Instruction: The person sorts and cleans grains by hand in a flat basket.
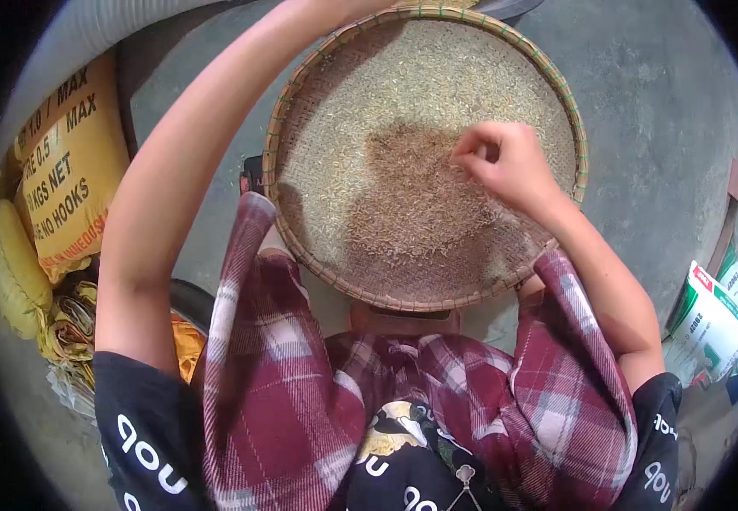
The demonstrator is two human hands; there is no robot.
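Black printed shirt [399, 485] nearest, then plaid shorts [292, 375]; just beyond, a round woven tray [412, 304] holds brown grain [412, 204] amid pale grain [437, 77]. Above the brown patch, the right hand [507, 166] pinches thumb to fingertip; the left hand's grip is out of sight.

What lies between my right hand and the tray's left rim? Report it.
In the head view, darker grain lies nearest the right hand, then paler grain stretches toward the tray's left rim.
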